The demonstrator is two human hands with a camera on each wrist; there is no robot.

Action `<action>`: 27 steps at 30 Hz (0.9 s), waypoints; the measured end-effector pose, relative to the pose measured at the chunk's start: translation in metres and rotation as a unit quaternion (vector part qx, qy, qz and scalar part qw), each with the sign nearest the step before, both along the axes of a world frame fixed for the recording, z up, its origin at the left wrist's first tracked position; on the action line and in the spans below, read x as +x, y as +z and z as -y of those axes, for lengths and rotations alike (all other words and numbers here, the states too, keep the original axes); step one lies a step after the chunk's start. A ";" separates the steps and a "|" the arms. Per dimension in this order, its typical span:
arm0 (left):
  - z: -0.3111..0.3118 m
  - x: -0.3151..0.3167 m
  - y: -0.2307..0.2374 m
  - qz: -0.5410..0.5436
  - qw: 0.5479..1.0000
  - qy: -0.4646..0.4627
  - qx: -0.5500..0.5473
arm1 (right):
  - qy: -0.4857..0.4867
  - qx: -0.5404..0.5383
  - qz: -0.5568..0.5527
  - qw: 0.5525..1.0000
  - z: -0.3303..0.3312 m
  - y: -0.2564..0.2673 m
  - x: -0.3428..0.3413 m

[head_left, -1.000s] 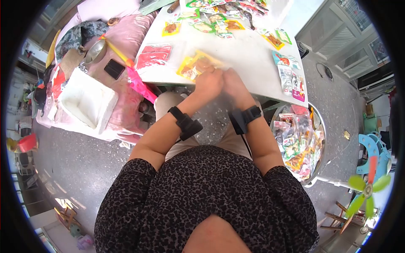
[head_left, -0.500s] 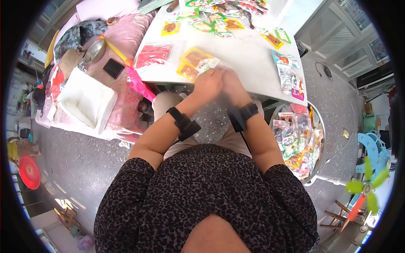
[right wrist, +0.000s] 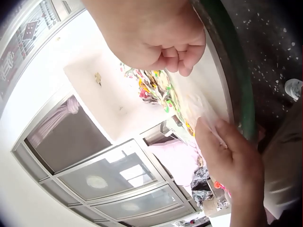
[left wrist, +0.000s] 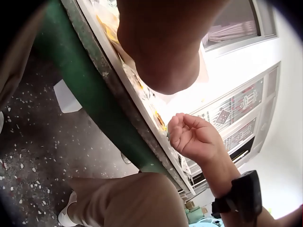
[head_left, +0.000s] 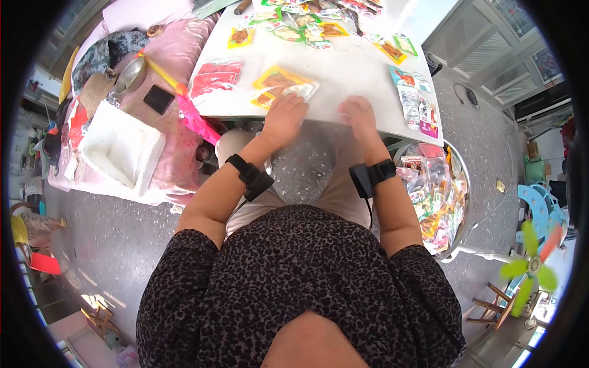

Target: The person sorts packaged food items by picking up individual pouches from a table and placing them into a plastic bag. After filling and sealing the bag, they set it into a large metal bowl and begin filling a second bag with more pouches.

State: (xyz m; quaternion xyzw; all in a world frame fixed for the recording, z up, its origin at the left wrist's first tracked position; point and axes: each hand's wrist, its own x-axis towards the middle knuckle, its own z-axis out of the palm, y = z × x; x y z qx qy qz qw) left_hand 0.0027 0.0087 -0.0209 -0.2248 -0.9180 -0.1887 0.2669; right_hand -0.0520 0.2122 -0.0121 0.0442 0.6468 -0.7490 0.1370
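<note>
My left hand is at the table's near edge, beside yellow-edged packets of brown food. In the right wrist view, thumb and fingers of the left hand pinch clear, whitish plastic. To the right, apart from it, my right hand hovers near the edge, holding nothing. The left wrist view shows the right hand palm visible, fingers loosely curled. Red packets lie left of the yellow-edged ones.
More packets lie at the table's far side, others at its right. A metal basin full of packets stands right of the table. A white foam box and a phone rest on pink cloth at left.
My hands, together before, are now apart: the right has moved right and its fingers have loosened, the left slightly left. The yellow-edged packets have shifted a little left.
</note>
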 end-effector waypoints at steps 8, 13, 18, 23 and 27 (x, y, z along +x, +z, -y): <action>0.031 -0.005 0.129 0.323 0.868 -0.051 0.374 | 0.083 0.221 -0.362 0.902 0.004 0.084 -0.019; 0.024 0.005 0.139 0.440 0.698 -0.171 0.538 | 0.263 0.301 -0.417 0.816 0.013 0.148 0.005; 0.009 0.035 0.142 0.459 0.730 -0.151 0.483 | 0.332 0.325 -0.451 0.762 -0.008 0.149 0.033; 0.000 0.057 0.130 0.469 0.745 -0.154 0.448 | 0.301 0.339 -0.452 0.768 -0.013 0.136 0.071; -0.004 0.063 0.117 0.509 0.724 -0.202 0.420 | 0.320 0.340 -0.437 0.769 -0.025 0.126 0.083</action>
